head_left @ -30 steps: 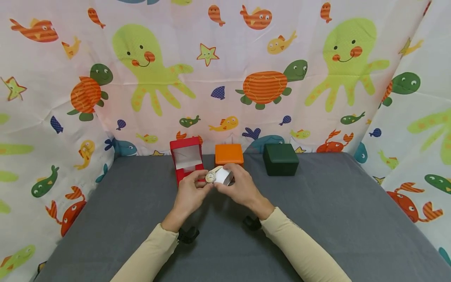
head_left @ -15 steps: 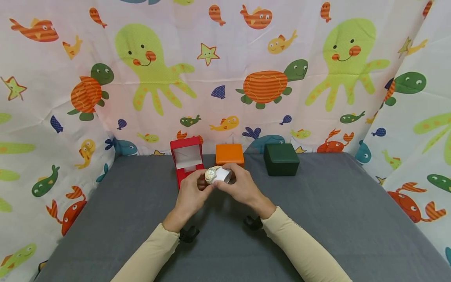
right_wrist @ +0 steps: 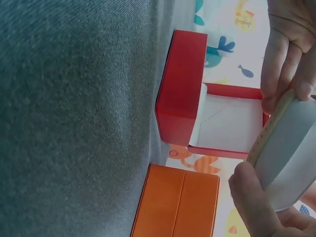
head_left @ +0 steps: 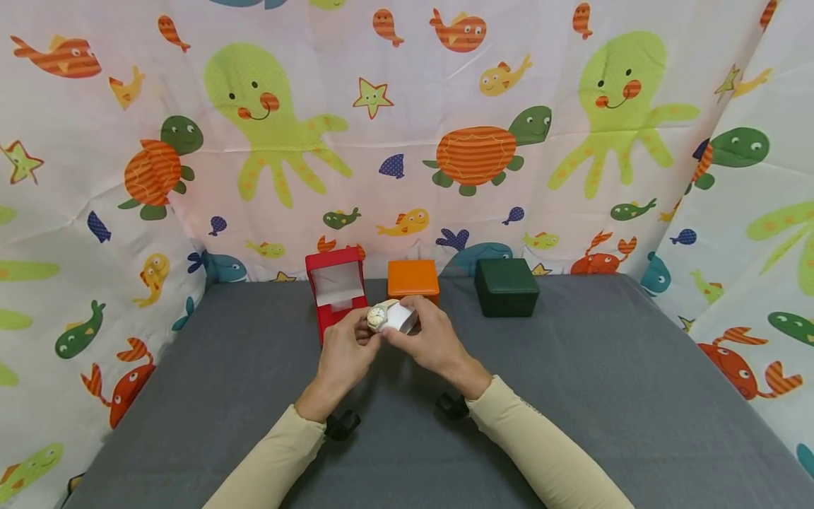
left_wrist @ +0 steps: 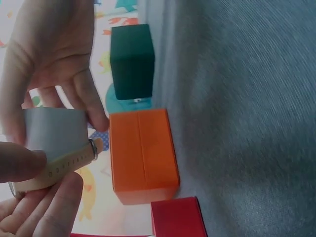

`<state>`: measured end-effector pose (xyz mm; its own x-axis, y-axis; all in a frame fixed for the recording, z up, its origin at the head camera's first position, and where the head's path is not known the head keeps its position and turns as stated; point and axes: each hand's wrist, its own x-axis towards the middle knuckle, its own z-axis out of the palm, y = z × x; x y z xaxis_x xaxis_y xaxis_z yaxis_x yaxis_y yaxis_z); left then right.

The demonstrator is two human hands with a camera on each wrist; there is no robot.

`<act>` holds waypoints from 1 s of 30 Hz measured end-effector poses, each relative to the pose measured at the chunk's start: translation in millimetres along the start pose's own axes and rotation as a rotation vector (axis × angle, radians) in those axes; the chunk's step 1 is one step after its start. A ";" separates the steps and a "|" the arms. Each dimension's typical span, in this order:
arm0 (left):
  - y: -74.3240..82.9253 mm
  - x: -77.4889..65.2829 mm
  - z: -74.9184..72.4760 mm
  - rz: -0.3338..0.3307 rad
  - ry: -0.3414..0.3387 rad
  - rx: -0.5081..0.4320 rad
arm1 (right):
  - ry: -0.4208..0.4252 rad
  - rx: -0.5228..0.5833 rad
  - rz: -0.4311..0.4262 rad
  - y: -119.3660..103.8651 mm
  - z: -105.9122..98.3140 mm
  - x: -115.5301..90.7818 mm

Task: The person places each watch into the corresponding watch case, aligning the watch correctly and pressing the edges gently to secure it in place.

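Note:
A wristwatch with a light dial and a cream strap is around one end of a white watch cushion. My left hand pinches the watch, its thumb on the strap and cushion edge and its fingers beneath in the left wrist view. From the other side, my right hand grips the cushion between thumb and fingers. Both hands hold the pair above the table, in front of an orange box. Behind the left hand stands a red box, lid up, with a white lining.
A closed dark green box stands to the right of the orange one. Grey cloth covers the table. A curtain printed with sea animals hangs behind and at both sides.
Watch and cushion have shifted slightly left together with both hands. The watch has turned a little, and my left fingers are tucked further behind it. The boxes stay where they were.

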<state>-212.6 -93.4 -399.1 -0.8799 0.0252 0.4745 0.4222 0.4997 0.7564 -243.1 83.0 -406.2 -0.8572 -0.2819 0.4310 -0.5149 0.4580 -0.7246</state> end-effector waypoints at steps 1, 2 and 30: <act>-0.8 0.6 -0.4 -0.004 0.002 -0.015 | -0.002 0.008 0.003 0.5 -0.1 0.2; -1.7 1.3 -0.9 -0.007 0.007 -0.032 | -0.004 0.020 0.010 1.1 -0.3 0.5; -3.3 18.0 -33.0 -0.176 -0.378 -0.305 | -0.128 0.249 0.094 0.9 -14.7 8.8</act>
<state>-222.7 -123.2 -378.2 -0.9370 0.3027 0.1745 0.2550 0.2509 0.9338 -251.2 93.3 -395.2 -0.8853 -0.3589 0.2957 -0.4019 0.2708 -0.8747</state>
